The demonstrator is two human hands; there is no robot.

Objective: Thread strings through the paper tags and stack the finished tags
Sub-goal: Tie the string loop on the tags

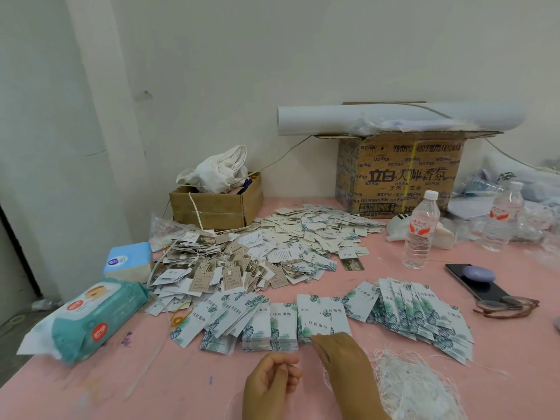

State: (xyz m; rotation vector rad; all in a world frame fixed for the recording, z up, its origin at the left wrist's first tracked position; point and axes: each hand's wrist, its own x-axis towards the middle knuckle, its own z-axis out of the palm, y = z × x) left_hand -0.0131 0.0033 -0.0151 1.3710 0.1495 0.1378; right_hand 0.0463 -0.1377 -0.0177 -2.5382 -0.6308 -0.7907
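Observation:
White paper tags with green leaf print [315,321] lie in small stacks along the near middle of the pink table [151,383]. My right hand [342,356] reaches forward, its fingertips touching the near edge of one stack. My left hand [272,380] hovers beside it with fingers curled, and a thin white string seems pinched in them, trailing down left. A tangled bundle of white strings [415,386] lies at the right, next to my right forearm. A fanned row of leaf tags [424,316] spreads further right. A big heap of strung tags [242,265] lies behind.
A wet-wipe pack [88,319] and tissue pack [128,260] sit at the left edge. Two cardboard boxes [216,204] [403,174] stand against the wall. Two water bottles [421,231] [503,216], a phone [475,283] and glasses [506,306] lie right.

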